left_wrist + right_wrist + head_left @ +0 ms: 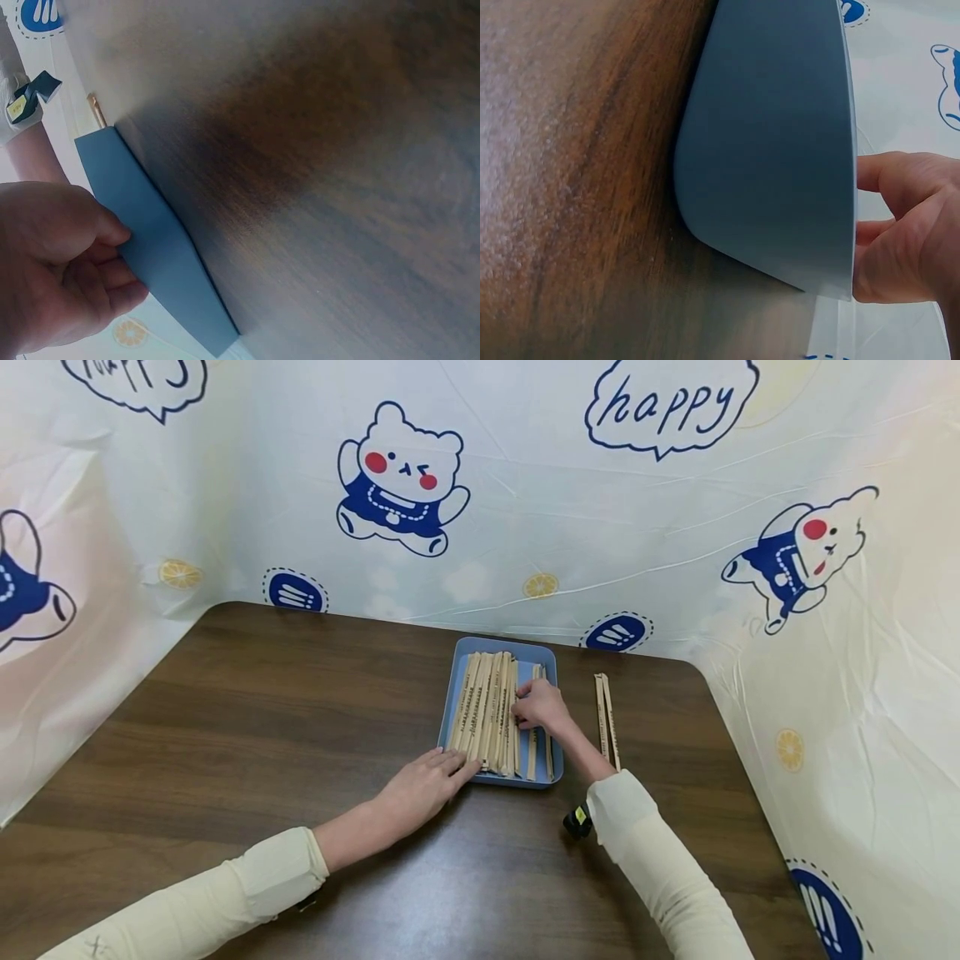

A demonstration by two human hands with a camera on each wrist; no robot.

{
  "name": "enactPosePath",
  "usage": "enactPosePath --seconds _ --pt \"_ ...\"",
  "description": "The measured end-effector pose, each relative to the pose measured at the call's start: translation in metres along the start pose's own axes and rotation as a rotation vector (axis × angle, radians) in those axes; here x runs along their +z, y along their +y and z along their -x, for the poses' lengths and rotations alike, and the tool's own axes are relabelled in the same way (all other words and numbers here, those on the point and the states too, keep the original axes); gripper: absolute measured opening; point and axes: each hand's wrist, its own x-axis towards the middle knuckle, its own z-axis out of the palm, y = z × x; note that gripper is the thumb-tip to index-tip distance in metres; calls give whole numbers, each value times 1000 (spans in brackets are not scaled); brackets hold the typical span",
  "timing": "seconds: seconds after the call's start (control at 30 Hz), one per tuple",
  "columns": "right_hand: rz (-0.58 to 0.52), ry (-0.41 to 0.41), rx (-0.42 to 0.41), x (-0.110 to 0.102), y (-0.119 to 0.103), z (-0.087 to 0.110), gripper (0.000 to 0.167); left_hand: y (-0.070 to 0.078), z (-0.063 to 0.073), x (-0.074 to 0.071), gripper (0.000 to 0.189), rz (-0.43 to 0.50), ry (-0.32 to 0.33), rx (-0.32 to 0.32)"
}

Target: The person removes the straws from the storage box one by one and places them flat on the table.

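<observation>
A shallow blue tray point(498, 783) holds several slim sticks in printed tan paper wrappers point(480, 710), lying lengthwise, most of them in a dense row on the left. My left hand point(427, 785) rests at the tray's near left corner, its digits touching the rim in the left wrist view. Over the right half of the tray, my right hand point(542, 704) has thumb and fingers bent at a paper-wrapped stick point(516, 752) on the row's right edge, seemingly pinching it. The tray wall point(772, 150) hides those fingertips in the right wrist view.
Two more wrapped sticks point(606, 718) lie on the brown wooden table point(262, 718), right of the tray and beside my right forearm. A few others point(534, 752) sit apart at the tray's right side. A printed curtain point(525, 510) rises behind the table.
</observation>
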Motion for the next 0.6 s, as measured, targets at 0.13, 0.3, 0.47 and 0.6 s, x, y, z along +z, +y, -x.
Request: enactPosePath --seconds 0.13,0.3,0.47,0.6 --pt "15 5 2 0 -2 0 37 0 0 0 49 -2 0 1" --pt "93 6 17 0 -4 -1 36 0 0 1 47 4 -1 3" --pt "104 3 -6 0 -3 1 37 0 0 1 47 6 5 2" --pt "74 -7 -28 -2 -1 2 40 0 0 0 47 10 -8 -2"
